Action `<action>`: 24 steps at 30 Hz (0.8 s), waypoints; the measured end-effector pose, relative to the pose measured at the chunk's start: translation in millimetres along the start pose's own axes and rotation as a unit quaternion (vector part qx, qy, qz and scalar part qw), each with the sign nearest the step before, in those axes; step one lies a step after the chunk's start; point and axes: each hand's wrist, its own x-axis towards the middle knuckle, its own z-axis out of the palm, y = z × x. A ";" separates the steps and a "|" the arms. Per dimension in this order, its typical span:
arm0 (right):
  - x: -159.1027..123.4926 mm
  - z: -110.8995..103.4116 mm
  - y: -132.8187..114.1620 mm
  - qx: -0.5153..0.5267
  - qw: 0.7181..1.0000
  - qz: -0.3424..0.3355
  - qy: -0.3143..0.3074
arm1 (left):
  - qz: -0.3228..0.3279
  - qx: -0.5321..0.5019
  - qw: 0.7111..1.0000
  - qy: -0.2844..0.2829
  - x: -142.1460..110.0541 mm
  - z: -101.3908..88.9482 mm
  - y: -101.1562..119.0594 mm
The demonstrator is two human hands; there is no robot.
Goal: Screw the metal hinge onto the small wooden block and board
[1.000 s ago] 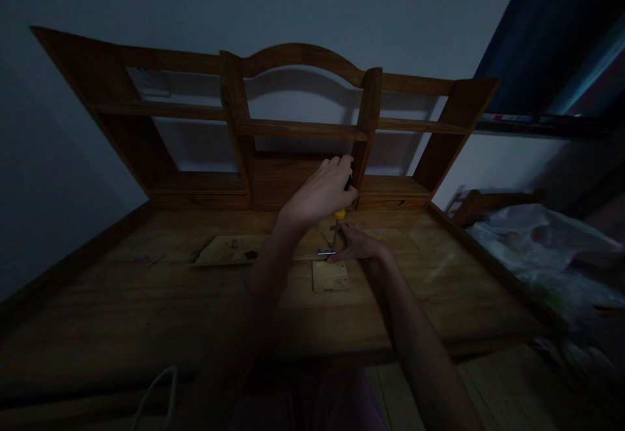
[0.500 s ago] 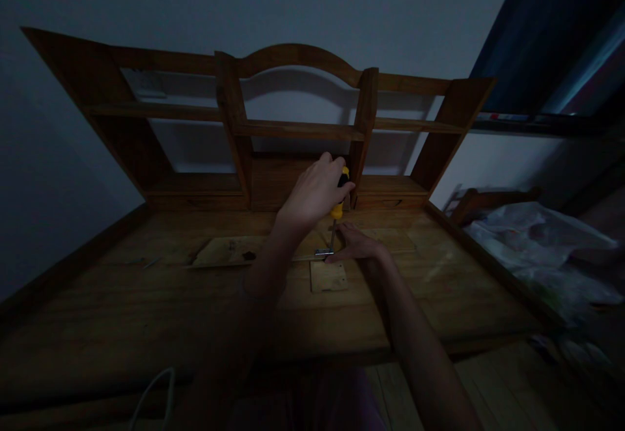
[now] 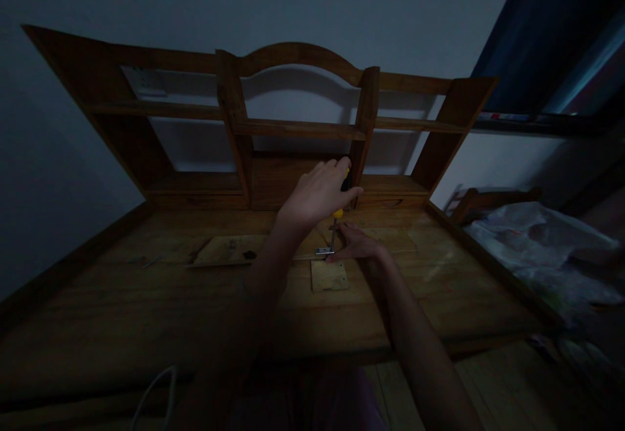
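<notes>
Desk [image 3: 463,294] bears plank [image 3: 227,250], lying flat. L hand [image 3: 316,193] has fingers curled round screwdriver [image 3: 338,213], thumb stuck out; R hand [image 3: 359,243] spread at plank, can't tell if gripping. Wood block [image 3: 329,277] just nearer. Metal fitting [image 3: 323,251] by screwdriver's tip: turning prob. midway, unfinished; how firmly fixed, unclear.

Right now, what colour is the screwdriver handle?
Yellow and black; the screwdriver handle shows in the head view, partly hidden by the left hand.
</notes>
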 end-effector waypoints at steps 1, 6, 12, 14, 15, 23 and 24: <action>-0.1 0.1 -0.2 0.000 1.000 -0.002 0.002 | 0.002 0.006 1.000 0.010 0.4 -0.8 -0.7; 0.5 1.2 -0.3 -0.016 1.000 -0.007 0.007 | 0.025 -0.008 1.000 0.016 2.9 -6.2 -2.4; 0.7 0.7 -0.8 -0.026 1.000 0.003 -0.001 | 0.012 -0.008 1.000 0.010 3.5 -6.8 -0.4; 0.3 0.3 -1.6 -0.025 1.000 0.006 0.000 | 0.005 -0.016 1.000 0.010 4.1 -5.4 -1.0; -0.1 0.1 -2.3 -0.022 1.000 0.005 0.000 | 0.006 -0.020 1.000 0.011 4.5 -4.5 -1.9; -2.5 -2.6 -6.9 -0.019 1.000 0.009 -0.003 | 0.007 -0.024 1.000 0.003 4.7 -3.3 -9.5; -2.5 -2.7 -7.0 -0.019 1.000 0.006 -0.003 | 0.008 -0.025 1.000 0.000 4.0 -4.2 -8.8</action>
